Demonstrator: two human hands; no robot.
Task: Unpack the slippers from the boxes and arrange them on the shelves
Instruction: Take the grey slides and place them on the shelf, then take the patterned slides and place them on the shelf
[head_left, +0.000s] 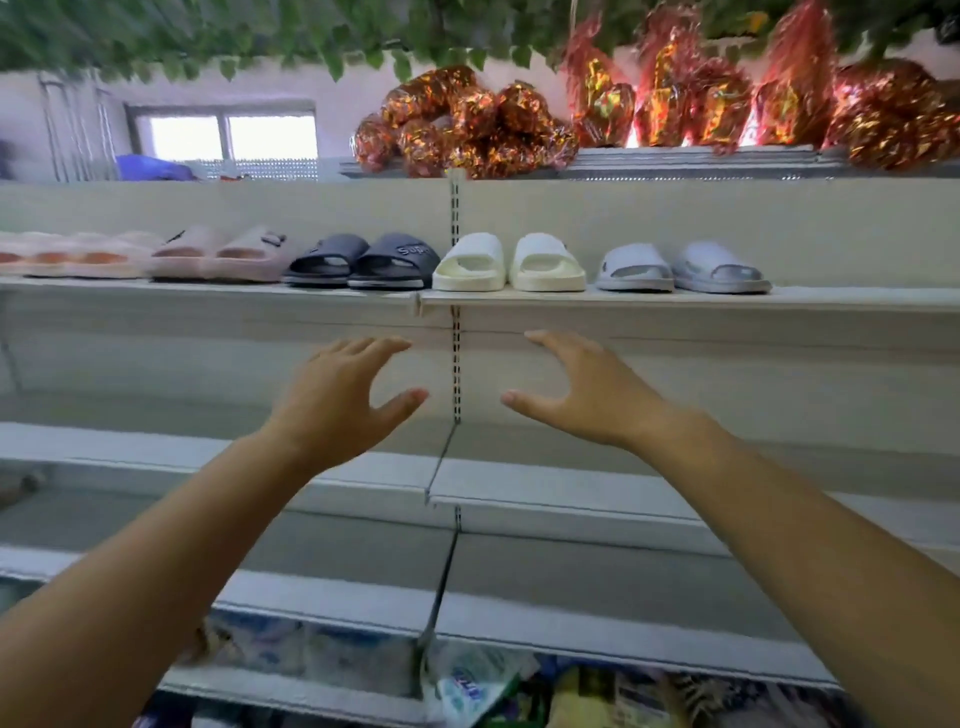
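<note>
Pairs of slippers stand in a row on the upper shelf (857, 300): peach ones at far left, a pink pair (218, 255), a dark grey pair (363, 262), a cream white pair (511, 264) and a light grey pair (683, 269). My left hand (340, 395) and my right hand (587, 395) are raised side by side below that shelf, fingers spread and holding nothing. Both hover just under the cream white pair, apart from it. No box is in view.
Shiny red and gold foil bundles (467, 124) lie on top of the shelving, with green leaves hanging above. Two lower shelves (545, 488) carry nothing that I can see. Packaged goods (478, 686) fill the bottom level. A window (228, 136) is at the back left.
</note>
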